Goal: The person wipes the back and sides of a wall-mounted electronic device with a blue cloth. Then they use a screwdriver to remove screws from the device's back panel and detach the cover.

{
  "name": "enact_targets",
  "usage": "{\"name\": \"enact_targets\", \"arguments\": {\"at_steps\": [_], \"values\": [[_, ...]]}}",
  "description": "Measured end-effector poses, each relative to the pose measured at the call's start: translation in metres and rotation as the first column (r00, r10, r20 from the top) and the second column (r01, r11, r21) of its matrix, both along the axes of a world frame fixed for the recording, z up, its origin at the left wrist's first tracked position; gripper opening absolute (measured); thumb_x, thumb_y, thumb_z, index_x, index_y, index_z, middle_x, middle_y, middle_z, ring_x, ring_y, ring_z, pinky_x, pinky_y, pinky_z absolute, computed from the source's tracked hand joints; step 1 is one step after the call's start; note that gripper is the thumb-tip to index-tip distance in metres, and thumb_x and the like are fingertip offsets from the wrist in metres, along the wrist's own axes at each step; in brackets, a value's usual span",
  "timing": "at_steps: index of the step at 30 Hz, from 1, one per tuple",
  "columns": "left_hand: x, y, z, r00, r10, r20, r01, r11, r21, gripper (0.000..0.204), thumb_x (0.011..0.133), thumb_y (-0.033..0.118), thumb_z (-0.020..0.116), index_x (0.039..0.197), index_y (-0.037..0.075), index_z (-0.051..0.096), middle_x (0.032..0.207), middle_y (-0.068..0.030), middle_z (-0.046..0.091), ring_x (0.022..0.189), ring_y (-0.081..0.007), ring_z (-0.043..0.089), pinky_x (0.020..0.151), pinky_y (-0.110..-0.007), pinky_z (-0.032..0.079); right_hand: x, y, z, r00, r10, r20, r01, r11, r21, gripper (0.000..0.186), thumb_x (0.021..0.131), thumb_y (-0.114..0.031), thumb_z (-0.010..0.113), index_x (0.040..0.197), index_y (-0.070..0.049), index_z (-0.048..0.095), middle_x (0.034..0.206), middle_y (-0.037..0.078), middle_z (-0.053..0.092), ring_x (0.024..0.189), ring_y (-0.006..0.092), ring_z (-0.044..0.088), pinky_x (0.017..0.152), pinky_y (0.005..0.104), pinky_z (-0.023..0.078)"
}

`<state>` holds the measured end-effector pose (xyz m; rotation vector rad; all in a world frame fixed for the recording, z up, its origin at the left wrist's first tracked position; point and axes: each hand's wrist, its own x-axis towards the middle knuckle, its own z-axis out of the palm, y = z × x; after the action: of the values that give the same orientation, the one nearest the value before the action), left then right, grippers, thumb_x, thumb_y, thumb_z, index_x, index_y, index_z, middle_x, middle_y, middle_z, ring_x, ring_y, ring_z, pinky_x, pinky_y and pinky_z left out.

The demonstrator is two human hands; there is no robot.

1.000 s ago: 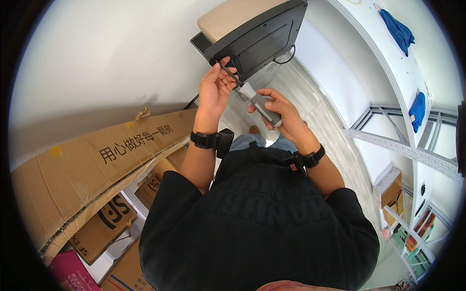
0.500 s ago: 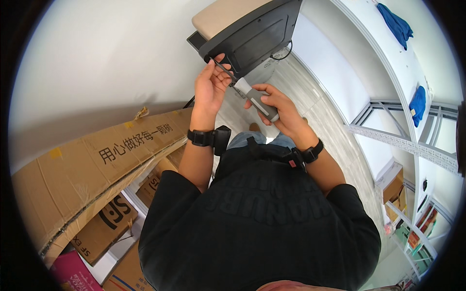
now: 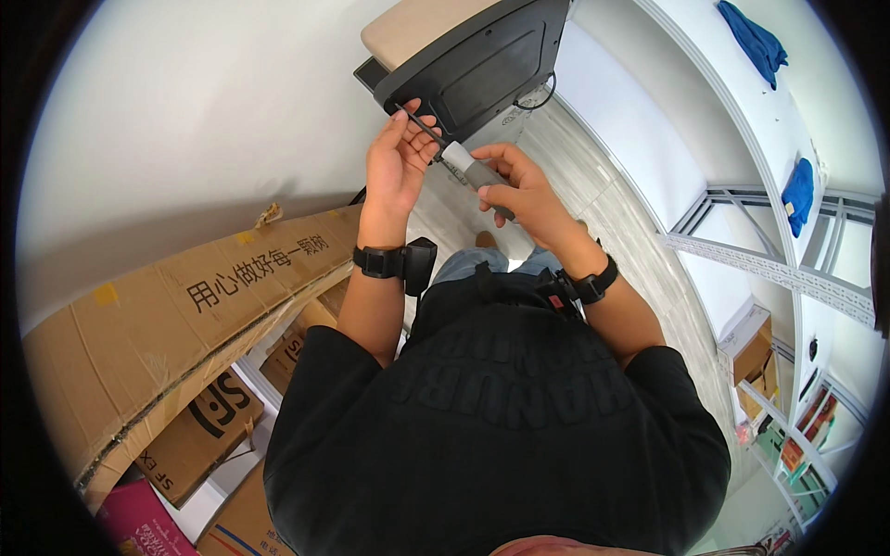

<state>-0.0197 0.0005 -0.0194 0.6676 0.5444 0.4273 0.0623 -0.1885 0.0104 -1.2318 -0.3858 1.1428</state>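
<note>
Screwdriver [image 3: 456, 156], grey-handled, set slantwise; its tip is brought to the left corner of the black panel [image 3: 505, 69], beneath the beige block [image 3: 408, 32]. Handle is clamped in the right hand [image 3: 527, 196]; shaft is loosely enclosed by thumb and fingers of the left hand [image 3: 394, 171], near the tip. Hands near each other, not touching.

Progress, as judged: tool is placed at the corner; panel is seen in place, no detached screw seen. Whether the tip is seated, or any turning is done, cannot be told; removal or tightening work there seems left.

Count: one screwdriver, one panel, one beige block, one looped black cable [image 3: 554, 85] by the panel's right edge, two hands, two blue cloths [image 3: 756, 46] [image 3: 798, 196] hung at far right.
</note>
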Motion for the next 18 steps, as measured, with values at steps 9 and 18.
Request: {"name": "enact_targets", "arguments": {"at_steps": [9, 18], "values": [[0.003, -0.009, 0.000, 0.998, 0.043, -0.037, -0.041, 0.998, 0.053, 0.018, 0.095, 0.017, 0.059, 0.108, 0.004, 0.057, 0.084, -0.0069, 0.065, 0.071, -0.0157, 0.065, 0.062, -0.025, 0.054, -0.010, 0.004, -0.010, 0.817, -0.073, 0.572, 0.051, 0.997, 0.053, 0.049, 0.072, -0.005, 0.067, 0.119, -0.010, 0.054, 0.105, 0.009, 0.054, 0.094, 0.0164, 0.056, 0.077, 0.0309, 0.048], [0.006, -0.010, -0.003, 0.994, 0.098, -0.057, -0.093, 0.992, 0.091, 0.015, 0.095, 0.014, 0.058, 0.105, 0.003, 0.059, 0.086, -0.0077, 0.066, 0.074, -0.0166, 0.066, 0.066, -0.026, 0.056, -0.001, -0.004, 0.000, 0.997, -0.010, -0.082, 0.011, 1.000, 0.016, 0.049, 0.079, -0.007, 0.065, 0.125, -0.005, 0.049, 0.105, 0.010, 0.056, 0.081, 0.0202, 0.062, 0.057, 0.0260, 0.046]]}}
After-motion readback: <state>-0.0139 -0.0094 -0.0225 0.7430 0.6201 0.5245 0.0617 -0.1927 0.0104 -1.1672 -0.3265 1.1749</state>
